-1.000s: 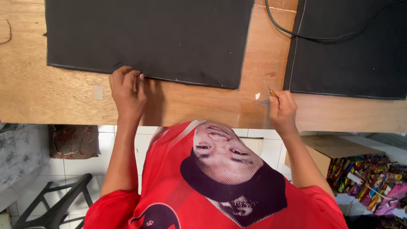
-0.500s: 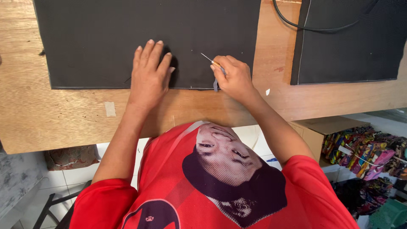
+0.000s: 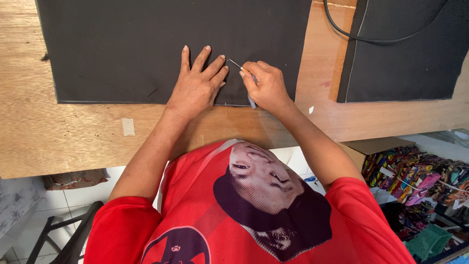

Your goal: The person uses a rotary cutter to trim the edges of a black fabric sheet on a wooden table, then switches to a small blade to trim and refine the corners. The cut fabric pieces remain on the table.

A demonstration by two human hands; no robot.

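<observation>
At frame centre, the left hand [image 3: 198, 85] lies flat, fingers spread, on the black sheet [image 3: 146, 44]; the right hand [image 3: 264, 88] pinches a thin tool [image 3: 237, 64] at its lower edge. No finished marks show; progress is unclear.

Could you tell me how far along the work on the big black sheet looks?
Done: the black sheet lies flat on the wooden table. In hand: the left hand presses it down near its lower edge while the right hand holds a thin tool to it. Left: no marks or cuts show yet; a second dark sheet lies untouched.
</observation>
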